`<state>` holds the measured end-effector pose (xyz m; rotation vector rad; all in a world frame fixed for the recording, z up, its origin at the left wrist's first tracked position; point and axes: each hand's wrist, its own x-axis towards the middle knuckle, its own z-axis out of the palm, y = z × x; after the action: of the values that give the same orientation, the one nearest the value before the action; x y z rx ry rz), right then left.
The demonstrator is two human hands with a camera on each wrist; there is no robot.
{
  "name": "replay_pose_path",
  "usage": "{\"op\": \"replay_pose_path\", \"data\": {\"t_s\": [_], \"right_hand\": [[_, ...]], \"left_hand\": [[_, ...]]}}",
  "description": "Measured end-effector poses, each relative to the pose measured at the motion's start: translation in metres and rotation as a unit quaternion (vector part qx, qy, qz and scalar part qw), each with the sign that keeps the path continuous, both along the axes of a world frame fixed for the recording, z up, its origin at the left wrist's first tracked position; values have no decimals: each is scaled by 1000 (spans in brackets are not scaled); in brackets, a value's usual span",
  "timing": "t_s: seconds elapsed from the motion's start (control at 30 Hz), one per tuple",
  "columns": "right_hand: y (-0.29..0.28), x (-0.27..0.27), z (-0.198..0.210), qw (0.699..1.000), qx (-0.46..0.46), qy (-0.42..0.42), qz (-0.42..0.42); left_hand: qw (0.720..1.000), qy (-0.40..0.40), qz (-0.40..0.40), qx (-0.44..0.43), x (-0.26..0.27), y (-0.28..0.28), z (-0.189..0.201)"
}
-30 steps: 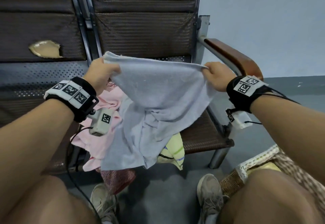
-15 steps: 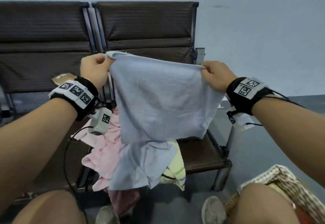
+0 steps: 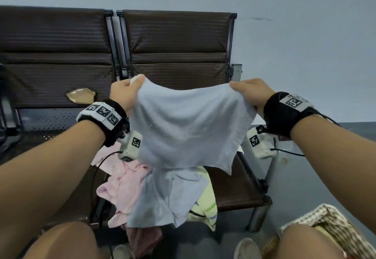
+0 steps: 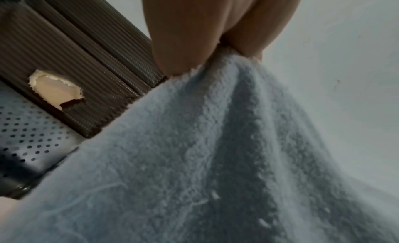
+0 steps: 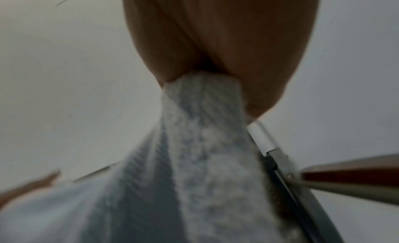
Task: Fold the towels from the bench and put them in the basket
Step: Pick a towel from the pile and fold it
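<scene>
Head view: light blue towel, top corners pinched in left hand and right hand fingers.

The person is wearing black wristbands carrying white plates printed with black square markers, white camera boxes hanging beneath with thin black cables, bare forearms and knees, and pale worn shoes.

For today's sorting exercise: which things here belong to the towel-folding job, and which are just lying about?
Part of the job:
blue towel, held up by left hand and right hand
towel pile on the bench
basket

Just there:
torn patch in the backrest
wall
shoes
</scene>
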<state>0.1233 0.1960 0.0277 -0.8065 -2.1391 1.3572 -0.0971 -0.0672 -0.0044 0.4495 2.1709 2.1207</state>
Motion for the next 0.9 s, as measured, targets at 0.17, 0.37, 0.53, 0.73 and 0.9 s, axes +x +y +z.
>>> {"op": "replay_pose_path", "data": {"t_s": [0.17,0.37,0.53,0.73,0.9], "right_hand": [[-20,-17,-2,996,-80,-30,7],[-56,-32,1,990,-123,23,70],[-66,-27,1,984,-125,-14,128],[-63,-17,-12,983,-82,-24,166],[-56,-16,-9,970,-79,-30,227]], "left_hand": [[993,-67,1,100,25,31,3],[988,8,-139,59,99,63,10],[961,125,-242,-46,131,60,4],[990,-27,-140,13,107,59,-5],[945,-117,-305,-35,87,59,-12]]}}
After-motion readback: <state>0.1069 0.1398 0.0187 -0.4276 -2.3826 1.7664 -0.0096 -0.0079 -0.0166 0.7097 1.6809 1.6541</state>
